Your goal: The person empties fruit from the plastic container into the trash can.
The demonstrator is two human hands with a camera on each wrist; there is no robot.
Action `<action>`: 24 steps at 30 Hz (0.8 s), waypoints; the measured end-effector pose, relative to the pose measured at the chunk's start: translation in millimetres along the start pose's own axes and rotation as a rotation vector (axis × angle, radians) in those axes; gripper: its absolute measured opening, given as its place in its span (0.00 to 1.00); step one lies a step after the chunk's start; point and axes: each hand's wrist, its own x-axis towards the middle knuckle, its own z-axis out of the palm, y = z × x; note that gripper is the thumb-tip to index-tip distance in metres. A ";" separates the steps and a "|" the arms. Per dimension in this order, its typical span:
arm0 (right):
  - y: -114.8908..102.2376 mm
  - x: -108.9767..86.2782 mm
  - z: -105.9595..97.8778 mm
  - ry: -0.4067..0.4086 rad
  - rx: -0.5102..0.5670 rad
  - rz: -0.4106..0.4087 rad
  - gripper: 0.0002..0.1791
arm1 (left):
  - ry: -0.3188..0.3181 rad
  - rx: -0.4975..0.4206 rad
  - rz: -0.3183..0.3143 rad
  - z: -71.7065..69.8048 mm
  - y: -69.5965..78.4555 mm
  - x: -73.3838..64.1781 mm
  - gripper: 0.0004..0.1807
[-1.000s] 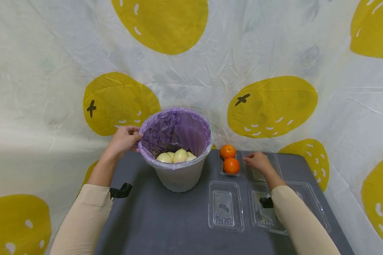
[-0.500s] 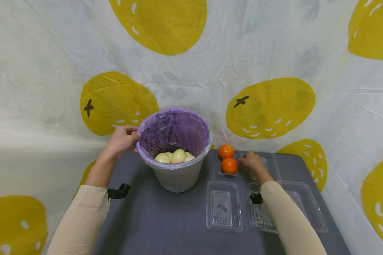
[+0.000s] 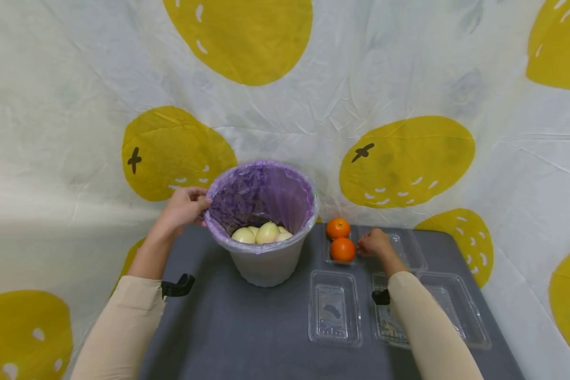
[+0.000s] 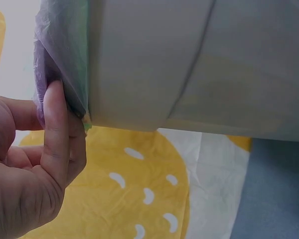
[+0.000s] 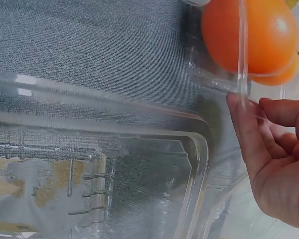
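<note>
My left hand pinches the rim of a white bucket at its left side. A purple bag lines the bucket and folds over its edge. Several pale yellow-green round fruits or vegetables lie inside. In the left wrist view, thumb and fingers grip the bag at the rim. To the bucket's right, two orange citrus fruits sit in a clear plastic box. My right hand is just right of them, pinching the box's clear edge between thumb and fingers.
An open clear plastic tray lies on the grey table in front of the citrus. A larger clear container lies under the right forearm. More clear plastic is behind it. A fruit-print cloth hangs behind.
My right hand has moved left, closer to the citrus fruits, and its fingers now meet the box's edge. My left hand stays on the bucket rim.
</note>
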 end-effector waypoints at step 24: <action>-23.8 -40.3 -25.3 -0.144 0.143 -0.085 0.14 | 0.008 0.004 0.000 -0.3 0.6 0.5 0.24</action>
